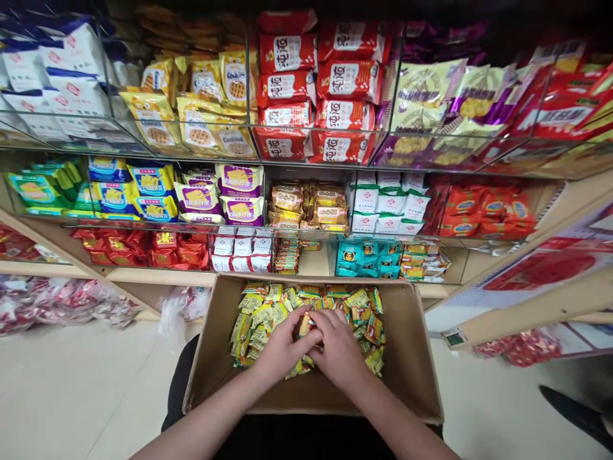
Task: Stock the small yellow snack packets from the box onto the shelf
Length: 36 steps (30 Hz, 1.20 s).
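Both hands work close together over the middle of an open cardboard box point(405, 348), near in the scene, in front of a stocked shelf point(186, 276). The left hand point(286, 342) and the right hand point(339, 348) are partly closed, fingers bent inward, their tips meeting around one small packet point(305, 324); the fingers cover most of it, so its full shape cannot be told. Below and around them, many yellow-green packets point(251, 329) lie loosely heaped within the box, filling its middle and far part, with bare cardboard along the left, right and near sides. Just beyond the far edge, the lowest visible row of the shelf holds, from left to right, red packets point(167, 250), white-and-red packets point(242, 253), a narrow stack of small packets point(287, 257), teal packets point(368, 259) and mixed orange-and-white packets point(424, 263). Higher rows carry clear bins, among them one of red-and-white packs point(349, 80) at the middle and one of yellow cookie packs point(205, 124) to its left. Bagged goods point(62, 303) lie low at the left, and a dark shoe point(575, 412) shows on the pale floor point(122, 377) at the right.
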Tool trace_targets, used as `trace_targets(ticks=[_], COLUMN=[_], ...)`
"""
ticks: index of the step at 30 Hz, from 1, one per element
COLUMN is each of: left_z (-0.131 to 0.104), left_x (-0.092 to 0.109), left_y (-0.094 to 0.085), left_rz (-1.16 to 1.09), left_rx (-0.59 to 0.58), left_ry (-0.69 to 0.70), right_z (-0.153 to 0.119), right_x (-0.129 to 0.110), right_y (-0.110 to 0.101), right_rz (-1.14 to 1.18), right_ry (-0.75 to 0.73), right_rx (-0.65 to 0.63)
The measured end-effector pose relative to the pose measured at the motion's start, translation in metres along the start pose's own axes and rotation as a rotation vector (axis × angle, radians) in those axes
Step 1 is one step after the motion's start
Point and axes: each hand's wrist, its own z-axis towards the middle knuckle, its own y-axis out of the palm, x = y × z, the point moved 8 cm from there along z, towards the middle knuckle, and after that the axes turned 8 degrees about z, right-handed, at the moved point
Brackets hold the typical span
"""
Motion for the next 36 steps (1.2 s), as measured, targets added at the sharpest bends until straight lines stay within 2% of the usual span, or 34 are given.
trace_targets(ticks=[2, 5, 7, 9, 14, 17, 22, 26, 36], left_z=[0.002, 0.002, 0.000, -0.001, -0.001, 0.001, 0.001, 0.001, 0.003], left_x=[-0.007, -0.007, -0.002, 0.000, -0.013, -0.018, -0.013, -0.010, -0.013], left_y=[0.004, 0.002, 0.005, 0.009, 0.002, -0.003, -0.015, -0.019, -0.016], left_rz=[-0.175, -0.350, -0.421, -0.448, -0.346, -0.266, -0.026, 0.037, -0.157], left_rx=[0.013, 0.034, 0.019, 0.033, 0.291, 0.371, 0.419, 0.411, 0.413], left_ry=[-0.138, -0.256, -0.262, -0.271, -0.288, -0.230, -0.121, -0.101, -0.127], right_z=[-0.006, -0.021, -0.029, -0.030, -0.034, -0.038, -0.042, -0.042, -0.048], right_x=[0.005, 0.038, 0.056, 0.062, 0.059, 0.055, 0.053, 0.055, 0.071], right_y=[-0.013, -0.029, -0.024, -0.014, -0.012, -0.011, -0.007, -0.004, 0.012], right_rz=[0.176, 0.413, 0.511, 0.557, 0.417, 0.330, 0.286, 0.287, 0.604], right_ry=[0.065, 0.332, 0.487, 0.547, 0.526, 0.482, 0.440, 0.452, 0.657], right_rx=[0.068, 0.327, 0.399, 0.392, 0.491, 0.501, 0.517, 0.519, 0.553])
